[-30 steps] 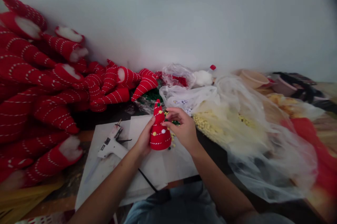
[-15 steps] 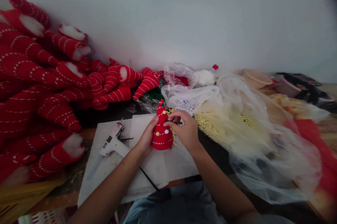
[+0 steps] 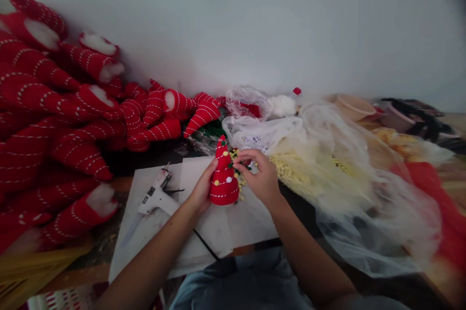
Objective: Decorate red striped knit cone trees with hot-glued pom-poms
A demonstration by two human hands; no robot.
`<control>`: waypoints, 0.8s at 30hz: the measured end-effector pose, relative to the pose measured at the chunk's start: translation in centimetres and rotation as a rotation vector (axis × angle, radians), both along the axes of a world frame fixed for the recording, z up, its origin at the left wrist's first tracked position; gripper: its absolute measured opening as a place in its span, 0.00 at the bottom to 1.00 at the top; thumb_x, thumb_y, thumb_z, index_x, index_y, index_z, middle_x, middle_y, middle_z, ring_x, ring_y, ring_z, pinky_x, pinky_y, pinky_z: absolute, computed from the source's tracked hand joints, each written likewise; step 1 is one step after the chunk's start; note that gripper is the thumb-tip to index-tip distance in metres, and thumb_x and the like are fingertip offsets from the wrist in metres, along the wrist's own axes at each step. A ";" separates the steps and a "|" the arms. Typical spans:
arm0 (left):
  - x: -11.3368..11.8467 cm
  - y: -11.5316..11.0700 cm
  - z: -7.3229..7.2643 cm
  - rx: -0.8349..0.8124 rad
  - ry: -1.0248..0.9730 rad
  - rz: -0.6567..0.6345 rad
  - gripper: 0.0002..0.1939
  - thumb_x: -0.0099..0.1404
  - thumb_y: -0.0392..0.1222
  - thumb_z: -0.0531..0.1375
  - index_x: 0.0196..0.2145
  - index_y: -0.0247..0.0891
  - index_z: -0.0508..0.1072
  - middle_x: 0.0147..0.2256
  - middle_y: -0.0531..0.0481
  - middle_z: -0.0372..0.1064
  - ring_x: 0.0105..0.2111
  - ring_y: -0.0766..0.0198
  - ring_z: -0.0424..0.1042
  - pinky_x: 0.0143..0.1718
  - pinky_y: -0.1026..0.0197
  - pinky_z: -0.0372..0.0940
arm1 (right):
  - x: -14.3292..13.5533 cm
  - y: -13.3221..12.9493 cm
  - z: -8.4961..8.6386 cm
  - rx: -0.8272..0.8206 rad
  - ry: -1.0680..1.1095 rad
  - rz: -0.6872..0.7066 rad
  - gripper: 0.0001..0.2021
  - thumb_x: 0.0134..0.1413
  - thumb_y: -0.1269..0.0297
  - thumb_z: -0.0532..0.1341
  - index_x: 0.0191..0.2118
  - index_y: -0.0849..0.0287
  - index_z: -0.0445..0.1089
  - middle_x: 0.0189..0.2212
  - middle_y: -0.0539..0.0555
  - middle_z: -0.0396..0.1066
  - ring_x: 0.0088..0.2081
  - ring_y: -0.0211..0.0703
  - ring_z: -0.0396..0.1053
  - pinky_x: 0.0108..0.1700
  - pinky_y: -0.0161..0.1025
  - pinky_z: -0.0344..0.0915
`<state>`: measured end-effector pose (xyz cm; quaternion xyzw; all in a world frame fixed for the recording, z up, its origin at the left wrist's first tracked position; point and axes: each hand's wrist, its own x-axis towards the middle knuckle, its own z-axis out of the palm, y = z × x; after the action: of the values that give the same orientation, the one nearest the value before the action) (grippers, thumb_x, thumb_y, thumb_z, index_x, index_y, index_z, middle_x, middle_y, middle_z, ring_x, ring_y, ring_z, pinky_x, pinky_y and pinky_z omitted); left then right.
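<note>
My left hand [image 3: 202, 187] grips the left side of a small red cone [image 3: 223, 188] with white dashed bands. The cone stands upright over white paper [image 3: 209, 232]. On it are yellow, white and dark green pompoms. Just to its right is my right hand [image 3: 259, 174], thumb and fingertips bent toward each other near small yellow and green pompoms [image 3: 233, 154]; whether something sits between them is too small to tell. A white glue gun [image 3: 156, 196] lies on the paper left of my left hand.
Many stuffed red cones [image 3: 32, 154] are heaped at the left. Clear plastic bags [image 3: 349, 164] cover the right side, with yellow pompoms [image 3: 291, 169] inside. Tan bowls [image 3: 353, 107] stand at the back right. A yellow crate [image 3: 43, 268] is at the lower left.
My right hand has drawn slightly right, away from the cone, and a dark green pompom now shows on the cone's right side. My left hand still holds the cone.
</note>
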<state>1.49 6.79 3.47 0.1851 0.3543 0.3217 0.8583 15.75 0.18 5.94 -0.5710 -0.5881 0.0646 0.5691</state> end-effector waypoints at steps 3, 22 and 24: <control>0.0 0.0 -0.1 0.011 -0.012 -0.001 0.15 0.66 0.41 0.64 0.50 0.37 0.77 0.40 0.46 0.83 0.37 0.55 0.82 0.41 0.58 0.74 | -0.2 0.1 -0.3 -0.033 0.020 0.023 0.08 0.58 0.67 0.68 0.42 0.51 0.73 0.35 0.50 0.81 0.37 0.45 0.79 0.42 0.42 0.73; -0.1 -0.1 0.3 -0.068 0.044 -0.008 0.10 0.71 0.43 0.59 0.40 0.36 0.78 0.30 0.47 0.81 0.30 0.56 0.82 0.38 0.57 0.76 | 0.3 0.1 0.2 0.006 0.237 -0.018 0.09 0.61 0.58 0.65 0.44 0.53 0.70 0.36 0.51 0.75 0.37 0.43 0.72 0.43 0.41 0.70; -0.4 0.0 0.1 -0.088 0.030 -0.007 0.11 0.72 0.44 0.58 0.35 0.36 0.77 0.27 0.47 0.79 0.30 0.56 0.81 0.38 0.56 0.76 | 1.0 -0.5 -0.4 0.086 0.341 -0.115 0.11 0.66 0.52 0.60 0.44 0.54 0.70 0.36 0.50 0.73 0.38 0.42 0.71 0.43 0.40 0.68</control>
<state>1.13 6.78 3.55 0.1534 0.3803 0.3001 0.8613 16.70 -0.30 5.57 -0.5598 -0.4517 0.1025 0.6871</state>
